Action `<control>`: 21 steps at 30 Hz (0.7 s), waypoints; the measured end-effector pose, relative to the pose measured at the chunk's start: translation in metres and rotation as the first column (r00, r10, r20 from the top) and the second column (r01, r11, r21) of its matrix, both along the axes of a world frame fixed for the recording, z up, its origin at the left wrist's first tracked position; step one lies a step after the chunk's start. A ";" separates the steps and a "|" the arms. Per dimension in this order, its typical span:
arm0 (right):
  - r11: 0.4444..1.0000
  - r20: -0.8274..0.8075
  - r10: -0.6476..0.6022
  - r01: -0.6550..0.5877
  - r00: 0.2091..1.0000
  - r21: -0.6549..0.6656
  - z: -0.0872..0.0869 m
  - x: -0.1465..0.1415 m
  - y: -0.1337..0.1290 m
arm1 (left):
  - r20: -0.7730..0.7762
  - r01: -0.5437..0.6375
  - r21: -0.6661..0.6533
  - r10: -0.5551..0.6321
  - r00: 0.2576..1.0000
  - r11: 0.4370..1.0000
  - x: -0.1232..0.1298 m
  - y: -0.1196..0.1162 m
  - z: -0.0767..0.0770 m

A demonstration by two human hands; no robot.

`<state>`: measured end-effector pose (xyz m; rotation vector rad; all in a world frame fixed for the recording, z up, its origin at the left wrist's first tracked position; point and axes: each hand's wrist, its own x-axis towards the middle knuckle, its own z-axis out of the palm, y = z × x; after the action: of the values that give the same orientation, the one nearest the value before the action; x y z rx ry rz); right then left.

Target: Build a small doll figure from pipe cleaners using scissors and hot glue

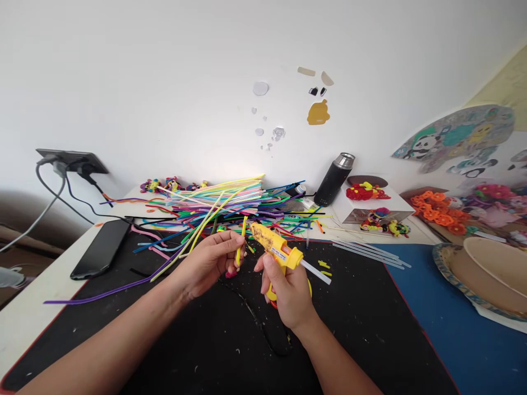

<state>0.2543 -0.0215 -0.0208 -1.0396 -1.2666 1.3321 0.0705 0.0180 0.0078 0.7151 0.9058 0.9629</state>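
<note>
My right hand [288, 291] is wrapped round a yellow hot glue gun [269, 241], its nozzle pointing up and left. A clear glue stick [316, 272] pokes out of the gun's back end. Between thumb and fingers, my left hand [214, 258] pinches a short piece of yellow pipe cleaner [244, 236], held nearly upright. The nozzle is close to this piece; whether they touch I cannot tell. Below my left fingertips shows a small pinkish-red item [231, 273], partly hidden. Short yellow offcuts [324, 267] lie right of the gun.
Behind my hands lies a heap of coloured pipe cleaners [218, 203]. A black phone [101, 249] is at left, a black thermos [334, 180] at the back. Spare glue sticks [370, 253] lie right of the black mat [349, 334]. A white box [370, 206] bears fuzzy figures.
</note>
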 end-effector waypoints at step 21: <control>0.999 0.050 -0.010 0.008 0.999 0.034 0.002 -0.001 -0.001 | -0.004 0.003 -0.007 -0.003 1.000 1.000 0.000 -0.002 -0.001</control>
<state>0.2535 -0.0225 -0.0189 -1.0597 -1.3162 1.2800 0.0703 0.0158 0.0072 0.7127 0.9108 0.9556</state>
